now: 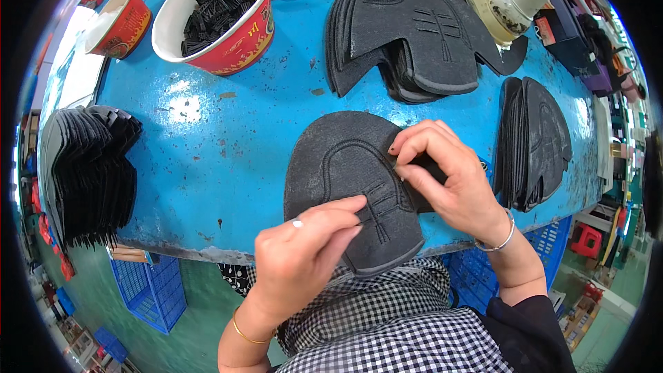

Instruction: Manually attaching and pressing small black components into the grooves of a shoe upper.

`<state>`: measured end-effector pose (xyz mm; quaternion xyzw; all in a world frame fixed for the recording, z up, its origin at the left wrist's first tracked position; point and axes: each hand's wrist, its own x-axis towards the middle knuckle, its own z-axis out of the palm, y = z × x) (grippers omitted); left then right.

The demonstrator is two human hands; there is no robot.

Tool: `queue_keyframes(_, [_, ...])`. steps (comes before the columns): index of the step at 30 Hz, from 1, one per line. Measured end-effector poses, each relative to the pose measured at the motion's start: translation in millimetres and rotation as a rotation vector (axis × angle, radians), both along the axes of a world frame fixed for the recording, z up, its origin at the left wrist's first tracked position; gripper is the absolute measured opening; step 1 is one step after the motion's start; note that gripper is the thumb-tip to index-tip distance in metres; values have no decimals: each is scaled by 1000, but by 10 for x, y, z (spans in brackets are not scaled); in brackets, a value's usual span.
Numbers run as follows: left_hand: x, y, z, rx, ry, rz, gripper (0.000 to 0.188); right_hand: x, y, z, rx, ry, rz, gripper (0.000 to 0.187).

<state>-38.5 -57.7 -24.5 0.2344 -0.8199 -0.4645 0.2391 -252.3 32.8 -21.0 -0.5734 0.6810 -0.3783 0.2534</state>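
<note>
A dark grey panel (324,166) with a rounded top, a raised curved seam and short slits lies in front of me, its near end at the table's edge. Over its lower left part, my left hand (304,245) has thumb and forefinger pinched close to the slits. Beside the panel's right edge, my right hand (449,173) pinches with thumb and forefinger next to the curved seam. Whatever lies between the fingertips of either hand is too small to name. Behind the right fingers part of a dark piece shows at the panel's edge.
Similar panels are stacked at the back (421,27), with another stack (532,145) at right and thin dark pieces (90,173) at left. A red paper bucket (231,59) holds small black parts. A white cone-tipped bottle (528,0) lies in a stained tray. Blue crates (148,290) stand below.
</note>
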Motion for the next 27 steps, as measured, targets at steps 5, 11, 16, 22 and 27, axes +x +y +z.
queue_keyframes(5, [137,13,-48,-271,38,93,14,-11,126,-19,-119,-100,-87,12])
queue_keyframes(11, [206,87,-126,-559,-155,40,9,-34,240,142,-72,-8,-45,13])
queue_keyframes(16, [206,105,-117,-632,-176,32,10,83,163,73,-132,114,96,13])
queue_keyframes(22, [178,99,-34,-563,-215,20,18,128,-18,64,-120,351,228,11])
queue_keyframes(27, [191,102,-158,-557,-146,69,10,193,-34,104,-105,534,273,13])
